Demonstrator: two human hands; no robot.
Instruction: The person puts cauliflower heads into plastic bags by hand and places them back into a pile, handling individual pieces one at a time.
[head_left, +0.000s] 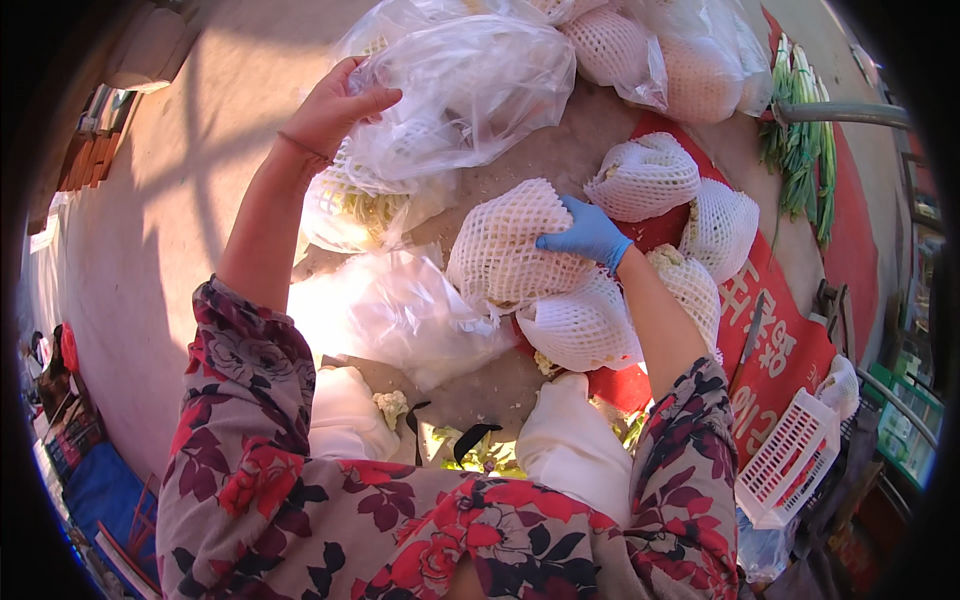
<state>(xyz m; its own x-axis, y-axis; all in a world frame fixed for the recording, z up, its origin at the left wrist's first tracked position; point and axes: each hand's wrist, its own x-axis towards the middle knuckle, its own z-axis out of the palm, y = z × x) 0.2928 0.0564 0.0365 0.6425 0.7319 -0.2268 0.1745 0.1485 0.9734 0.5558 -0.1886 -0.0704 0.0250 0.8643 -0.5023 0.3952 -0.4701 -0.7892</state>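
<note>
My left hand (341, 112), bare with a thin band at the wrist, touches the side of a clear plastic bag (480, 82) at the top; whether its fingers pinch the film is hard to see. Net-wrapped produce shows through the bag. My right hand (589, 232), in a blue glove, grips a cauliflower in white foam netting (517, 240). Below it sits a netted cauliflower (581, 319), and to the right are more netted heads (645, 176), (720, 229). One netted head (686, 289) has its pale top exposed. An unfolded clear bag (420, 315) lies left of the held cauliflower.
Filled bags of netted heads (697, 67) stand at the top right, near bundled green onions (802, 142) and a metal bar (840, 112). A knife (750, 330) rests on a red printed cloth (787, 345). A white plastic basket (791, 457) is at the lower right. Leaves (487, 454) lie between my knees.
</note>
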